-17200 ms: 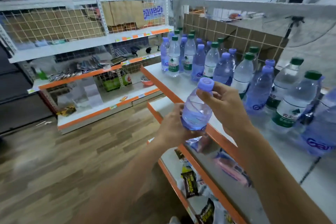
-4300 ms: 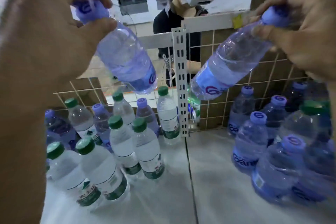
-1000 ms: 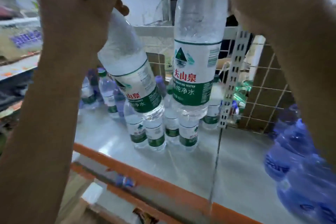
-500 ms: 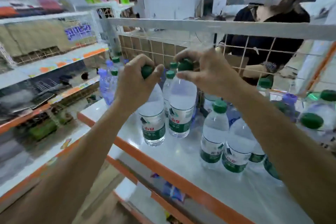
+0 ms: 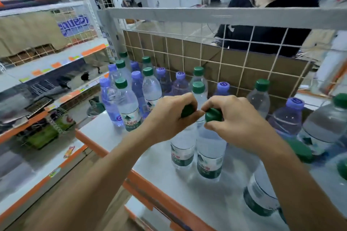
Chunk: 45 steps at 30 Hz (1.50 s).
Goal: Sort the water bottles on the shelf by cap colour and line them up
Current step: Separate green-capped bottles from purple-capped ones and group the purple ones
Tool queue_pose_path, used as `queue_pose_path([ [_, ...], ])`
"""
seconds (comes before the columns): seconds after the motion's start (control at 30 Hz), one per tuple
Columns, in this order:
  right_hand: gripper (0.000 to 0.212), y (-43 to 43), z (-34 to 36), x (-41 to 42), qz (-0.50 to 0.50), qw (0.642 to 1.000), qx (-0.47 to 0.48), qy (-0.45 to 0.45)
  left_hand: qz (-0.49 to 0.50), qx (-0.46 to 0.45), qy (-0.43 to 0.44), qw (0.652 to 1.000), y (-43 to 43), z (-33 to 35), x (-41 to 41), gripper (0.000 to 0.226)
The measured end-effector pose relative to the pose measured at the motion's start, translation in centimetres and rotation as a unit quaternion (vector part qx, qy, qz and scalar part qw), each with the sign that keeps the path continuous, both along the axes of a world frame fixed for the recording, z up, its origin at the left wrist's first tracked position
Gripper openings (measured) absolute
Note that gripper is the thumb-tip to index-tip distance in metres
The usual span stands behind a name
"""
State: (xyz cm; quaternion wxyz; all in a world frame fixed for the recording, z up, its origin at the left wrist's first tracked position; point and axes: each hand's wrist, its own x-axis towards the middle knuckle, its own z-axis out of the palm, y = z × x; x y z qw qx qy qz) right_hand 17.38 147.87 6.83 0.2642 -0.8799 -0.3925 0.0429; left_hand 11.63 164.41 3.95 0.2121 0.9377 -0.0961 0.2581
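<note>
Two green-capped water bottles stand side by side on the white shelf (image 5: 150,159) near its orange front edge. My left hand (image 5: 169,118) grips the cap of the left bottle (image 5: 182,152). The right bottle (image 5: 211,157) is held by its cap in my right hand (image 5: 236,124). Behind them, at the shelf's left end, stands a mixed cluster of green-capped bottles (image 5: 127,107) and purple-capped bottles (image 5: 137,88). More green-capped bottles (image 5: 326,127) and a purple-capped one (image 5: 287,120) stand at the right.
A wire grid back panel (image 5: 234,62) with cardboard behind it bounds the shelf. A person in black (image 5: 262,39) stands beyond it. Another shelving unit (image 5: 47,73) with goods stands to the left, across a wood-patterned floor.
Both hands, still gripping the green caps, have brought the two bottles toward the shelf's front edge, where they stand side by side. The view has shifted right.
</note>
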Motion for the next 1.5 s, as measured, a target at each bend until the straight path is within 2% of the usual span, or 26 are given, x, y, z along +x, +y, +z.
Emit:
queue_pose_path([
  [0.23, 0.022, 1.2, 0.5, -0.1, -0.014, 0.998, -0.056, -0.018, -0.12, 0.022, 0.03, 0.992, 2.5, -0.3, 1.6, 0.02],
  [0.33, 0.025, 1.9, 1.5, -0.3, -0.022, 0.996, -0.084, -0.005, -0.175, 0.033, 0.082, 0.981, 3.7, 0.2, 1.6, 0.024],
  [0.4, 0.033, 2.6, 2.2, -0.4, -0.022, 0.993, -0.116, 0.013, -0.185, 0.001, 0.15, 0.971, 4.9, 0.9, 1.8, 0.034],
  [0.47, 0.034, 3.0, 3.1, -0.5, -0.037, 0.992, -0.118, 0.023, -0.182, -0.07, 0.18, 0.964, 6.3, 1.6, 2.1, 0.037],
  [0.53, 0.026, 3.1, 3.6, -0.1, -0.088, 0.992, -0.087, 0.03, -0.158, -0.11, 0.156, 0.969, 7.9, 1.7, 2.9, 0.03],
  [0.63, 0.019, 2.9, 3.7, 1.5, -0.198, 0.979, -0.042, -0.001, -0.092, -0.114, 0.118, 0.982, 9.6, 1.4, 4.9, 0.013],
  [0.7, 0.025, 2.9, 3.7, 3.1, -0.254, 0.964, -0.079, -0.016, -0.07, -0.143, 0.089, 0.983, 9.6, 1.7, 6.5, 0.009],
  [0.77, 0.038, 3.1, 3.5, 4.2, -0.275, 0.946, -0.17, -0.003, -0.074, -0.153, 0.071, 0.983, 8.5, 2.8, 8.2, 0.01],
  [0.87, 0.043, 3.5, 2.6, 5.4, -0.252, 0.932, -0.257, 0.035, -0.12, -0.073, 0.108, 0.984, 6.0, 4.7, 11.2, 0.017],
  [0.93, 0.039, 3.7, 1.9, 6.1, -0.229, 0.931, -0.278, 0.057, -0.139, 0.034, 0.162, 0.976, 4.0, 5.4, 13.9, 0.027],
  [1.0, 0.04, 3.8, 0.8, 6.8, -0.22, 0.929, -0.283, 0.088, -0.143, 0.143, 0.22, 0.954, 2.2, 5.6, 16.2, 0.033],
  [1.07, 0.039, 3.8, -0.7, 7.4, -0.228, 0.927, -0.275, 0.113, -0.153, 0.231, 0.268, 0.923, 0.9, 5.2, 17.8, 0.03],
  [1.13, 0.032, 3.5, -1.9, 7.6, -0.237, 0.93, -0.263, 0.096, -0.171, 0.28, 0.305, 0.894, 0.0, 4.7, 18.7, 0.023],
  [1.2, 0.031, 3.1, -2.4, 7.4, -0.249, 0.937, -0.231, 0.076, -0.175, 0.318, 0.308, 0.879, -0.5, 4.1, 19.1, 0.027],
  [1.3, 0.041, 2.5, -3.5, 6.8, -0.271, 0.944, -0.162, 0.094, -0.16, 0.339, 0.273, 0.886, -0.7, 3.3, 19.4, 0.032],
  [1.43, 0.027, 2.3, -6.1, 5.9, -0.267, 0.953, 0.011, 0.146, -0.164, 0.306, 0.251, 0.904, -0.2, 3.0, 19.2, 0.029],
  [1.5, 0.019, 2.3, -6.5, 5.1, -0.286, 0.941, 0.107, 0.145, -0.168, 0.29, 0.234, 0.913, 0.2, 3.1, 19.1, 0.032],
])
